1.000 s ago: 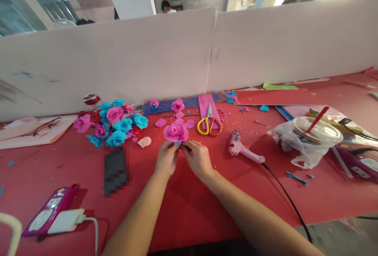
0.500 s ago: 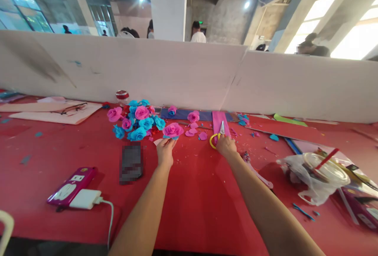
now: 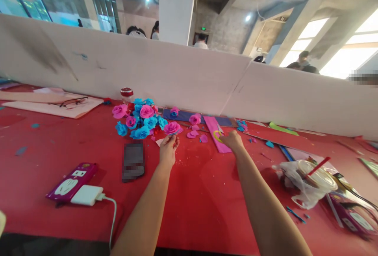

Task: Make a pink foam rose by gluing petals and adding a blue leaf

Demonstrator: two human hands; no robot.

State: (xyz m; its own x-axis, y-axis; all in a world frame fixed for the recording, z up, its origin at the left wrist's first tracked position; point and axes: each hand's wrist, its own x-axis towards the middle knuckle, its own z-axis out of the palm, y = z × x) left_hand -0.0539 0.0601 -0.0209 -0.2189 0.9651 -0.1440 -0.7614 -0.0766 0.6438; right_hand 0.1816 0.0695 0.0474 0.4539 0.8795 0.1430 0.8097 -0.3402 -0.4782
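left hand (image 3: pixel 167 149) pinches pink rose (image 3: pixel 172 127), bloom facing up and away.

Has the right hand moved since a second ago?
Yes. The right hand left the pink flower held by the left hand and went rightward to the scissors on the pink strip.

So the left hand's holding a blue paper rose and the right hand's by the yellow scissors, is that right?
Not quite: the head view shows the rose in the left hand is pink, not blue. The right hand is by the yellow scissors.
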